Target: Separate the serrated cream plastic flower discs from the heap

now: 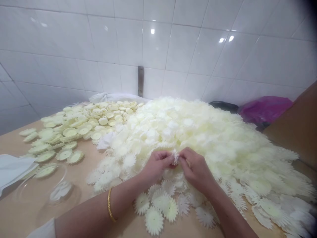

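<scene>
My left hand (158,163) and my right hand (196,168) meet at the front of a big heap of flower pieces. Pinched between the fingertips of both is a small white fringed flower piece (175,157), gathered or seen edge-on. Behind them rises the heap of pale cream, scallop-edged paper or fabric flower discs (193,125). Loose flat discs, one a yellowish flower disc (154,220) with a small centre hole, lie on the table just below my hands. A gold bangle (110,205) circles my left wrist.
Stacked yellowish flowers (71,132) cover the back left of the brown table (99,221). Nearer stand a clear round dish holding a white lump (60,191) and a white sheet (15,170). A magenta bag (266,109) lies at back right, before a tiled wall (158,43).
</scene>
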`<state>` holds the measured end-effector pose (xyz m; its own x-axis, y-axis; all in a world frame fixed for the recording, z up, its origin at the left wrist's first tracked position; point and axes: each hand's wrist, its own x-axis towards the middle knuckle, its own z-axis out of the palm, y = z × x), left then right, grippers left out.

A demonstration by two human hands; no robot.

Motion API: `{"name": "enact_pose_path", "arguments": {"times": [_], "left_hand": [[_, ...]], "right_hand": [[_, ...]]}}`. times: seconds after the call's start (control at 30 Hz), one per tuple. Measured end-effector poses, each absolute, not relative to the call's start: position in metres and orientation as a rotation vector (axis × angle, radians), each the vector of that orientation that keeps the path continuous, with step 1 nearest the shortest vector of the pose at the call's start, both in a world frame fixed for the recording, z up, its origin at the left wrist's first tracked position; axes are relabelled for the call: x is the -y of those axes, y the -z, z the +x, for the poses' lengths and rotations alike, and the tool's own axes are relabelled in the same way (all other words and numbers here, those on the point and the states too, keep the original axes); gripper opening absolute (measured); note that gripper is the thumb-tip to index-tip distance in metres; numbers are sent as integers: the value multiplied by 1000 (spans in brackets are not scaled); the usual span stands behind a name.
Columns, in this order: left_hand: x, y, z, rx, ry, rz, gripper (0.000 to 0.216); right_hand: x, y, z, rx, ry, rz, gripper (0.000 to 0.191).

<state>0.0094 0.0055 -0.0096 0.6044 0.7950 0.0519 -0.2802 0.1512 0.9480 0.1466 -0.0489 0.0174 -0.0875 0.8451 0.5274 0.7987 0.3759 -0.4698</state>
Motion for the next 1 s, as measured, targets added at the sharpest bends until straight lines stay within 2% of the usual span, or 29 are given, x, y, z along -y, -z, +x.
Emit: {"name": "enact_pose_path", "arguments": {"times": [0.3,0.47,0.6,0.73,1.0], "left_hand": [[-6,9,9,-574,-930,1123,13],[-5,8,8,-610,-967,1190,16],[-3,5,10,-624,-965,1206,19],[0,3,11,-578,-941,1201,18],[-1,7,9,-604,-956,1164,17]], "right_hand": [[51,-24,148,1689,-295,-1414,17],[52,-24,145,1807,-222,-1319,7],[49,-21,146,1727,-118,-1327,15],[47,-17,150,1534,-17,-1429,15],[51,-20,145,1785,-143,-1282,13]]}}
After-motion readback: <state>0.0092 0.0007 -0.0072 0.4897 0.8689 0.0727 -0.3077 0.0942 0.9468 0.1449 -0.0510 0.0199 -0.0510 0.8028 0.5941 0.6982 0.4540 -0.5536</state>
